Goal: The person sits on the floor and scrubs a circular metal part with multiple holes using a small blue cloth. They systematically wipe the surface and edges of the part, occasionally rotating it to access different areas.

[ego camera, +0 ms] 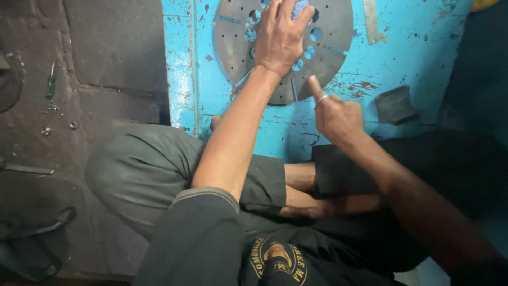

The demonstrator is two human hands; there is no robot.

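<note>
Left hand (280, 34) lies flat on a round grey metal disc (333, 32), fingers spread narrow and pressed over a small blue pad (300, 7) of which only a corner shows past the fingertips at the top edge of the head view; it looks pinned under the fingers rather than gripped. Right hand (338, 117) hovers just below the disc's lower rim, curled into a loose fist with the thumb up and touching or nearly touching that rim, a ring on one finger; it holds nothing that I can see. The disc rests on a chipped blue painted metal surface (423, 47), pierced with round holes and thin slots, and a dark flat scrap (394, 104) lies near the right hand. The person sits cross-legged on the floor, knees against the blue surface. Only this one view is given, so the far side of the disc is cut off. As I judge it, the main risk is the disc sliding or turning under the left hand's pressure, since the right hand barely braces it. Fingertips could also catch on the edges of the holes or slots, which may be sharp. On the dark floor at left lie a green-handled screwdriver (50, 85) and small loose bits, well apart from both hands.
</note>
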